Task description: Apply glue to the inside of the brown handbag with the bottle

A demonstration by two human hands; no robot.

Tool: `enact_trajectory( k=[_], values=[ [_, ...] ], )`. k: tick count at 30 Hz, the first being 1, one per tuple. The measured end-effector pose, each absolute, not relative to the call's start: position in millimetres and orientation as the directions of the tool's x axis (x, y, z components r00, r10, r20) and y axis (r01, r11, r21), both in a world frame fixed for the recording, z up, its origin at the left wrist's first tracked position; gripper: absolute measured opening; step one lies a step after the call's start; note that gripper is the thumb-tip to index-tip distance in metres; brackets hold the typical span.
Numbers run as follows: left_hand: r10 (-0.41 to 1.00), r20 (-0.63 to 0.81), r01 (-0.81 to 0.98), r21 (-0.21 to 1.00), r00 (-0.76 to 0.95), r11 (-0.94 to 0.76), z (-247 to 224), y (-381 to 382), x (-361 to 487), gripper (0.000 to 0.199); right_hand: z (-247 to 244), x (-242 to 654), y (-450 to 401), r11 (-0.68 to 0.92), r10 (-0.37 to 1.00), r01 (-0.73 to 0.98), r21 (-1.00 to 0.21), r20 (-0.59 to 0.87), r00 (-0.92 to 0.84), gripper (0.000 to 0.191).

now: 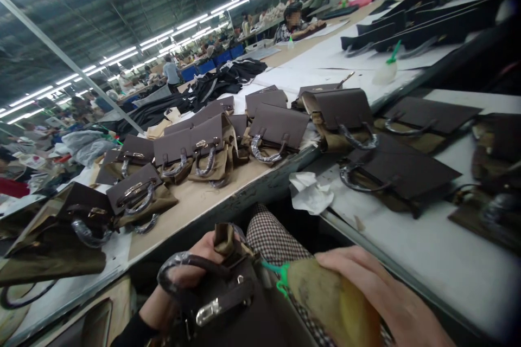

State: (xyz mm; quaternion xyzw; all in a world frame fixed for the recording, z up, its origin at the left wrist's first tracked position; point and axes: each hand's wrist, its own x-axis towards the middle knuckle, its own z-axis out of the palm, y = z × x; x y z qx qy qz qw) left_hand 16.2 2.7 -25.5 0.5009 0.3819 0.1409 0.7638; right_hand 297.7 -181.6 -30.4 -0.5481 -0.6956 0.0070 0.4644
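The left hand grips a dark brown leather handbag near its plastic-wrapped handle. The right hand clasps a yellowish squeeze bottle with a green tip. More handbags lie on the far counter.

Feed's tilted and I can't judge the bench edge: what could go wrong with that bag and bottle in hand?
The glue bottle in the right hand points its green nozzle at the dark handbag that the left hand holds; a drip might stain it. The crumpled tissue sits at the table edge and could fall.

Dark brown bag, silver clasp; green nozzle on yellowish bottle; black-and-white checked fabric; white tissue.
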Motion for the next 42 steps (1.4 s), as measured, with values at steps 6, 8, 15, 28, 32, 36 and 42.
enact_trajectory(
  k=[6,8,15,28,32,36,42],
  values=[
    [0.494,-0.428,0.238,0.884,0.757,0.402,-25.2,10.5,29.2,0.04,-18.6,326.5,-173.9,0.27,0.875,0.735,-0.623,0.477,0.083,0.049],
    [0.502,-0.432,0.235,0.882,0.749,0.408,-30.4,11.6,30.4,0.04,-20.2,331.8,-172.7,0.197,0.897,0.69,-0.696,0.412,0.159,0.045],
    [0.498,-0.434,0.2,0.868,0.75,0.455,-39.5,14.8,31.1,0.042,-29.6,327.7,-155.6,0.195,0.92,0.638,-0.745,0.364,0.143,0.042],
    [0.543,-0.411,0.31,0.911,0.732,0.272,-37.3,14.2,27.7,0.037,-37.7,326.8,-161.9,0.18,0.934,0.664,-0.726,0.338,0.116,0.039],
    [0.562,-0.413,0.298,0.91,0.717,0.288,-39.4,13.6,27.2,0.037,-40.5,322.9,-164.6,0.178,0.945,0.649,-0.74,0.312,0.096,0.039],
    [0.55,-0.412,0.262,0.906,0.727,0.332,-42.6,12.2,25.9,0.036,-47.1,322.4,-166.8,0.214,0.922,0.639,-0.739,0.369,0.118,0.043],
    [0.516,-0.401,0.24,0.905,0.757,0.351,-43.4,10.5,27.0,0.034,-54.0,313.5,-164.2,0.277,0.886,0.612,-0.741,0.443,0.136,0.043]
  ],
)
